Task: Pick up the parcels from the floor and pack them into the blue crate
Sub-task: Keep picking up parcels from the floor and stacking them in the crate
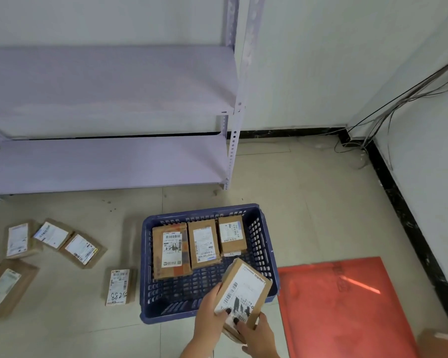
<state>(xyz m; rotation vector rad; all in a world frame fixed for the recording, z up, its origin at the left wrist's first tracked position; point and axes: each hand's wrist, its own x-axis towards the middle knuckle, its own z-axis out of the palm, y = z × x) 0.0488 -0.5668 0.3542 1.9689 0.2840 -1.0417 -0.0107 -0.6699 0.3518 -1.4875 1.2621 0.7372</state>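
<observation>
A blue crate [145, 259] stands on the tiled floor with three brown labelled parcels [202, 242] lying side by side at its far end. Over the crate's near right corner, both hands hold a brown parcel with a white label [246, 288]. My left hand [208, 312] grips its left edge, thumb on the label. My right hand [256, 334] grips its near end from below; a second parcel seems to sit under it. Several parcels [80, 249] lie on the floor to the left, one marked 5288 [119, 286].
A pale metal shelf rack [109, 161] stands behind the crate. A red sheet [347, 306] lies on the floor to the right. Black skirting and loose cables [367, 130] run along the right wall. A brown box corner [440, 342] shows at bottom right.
</observation>
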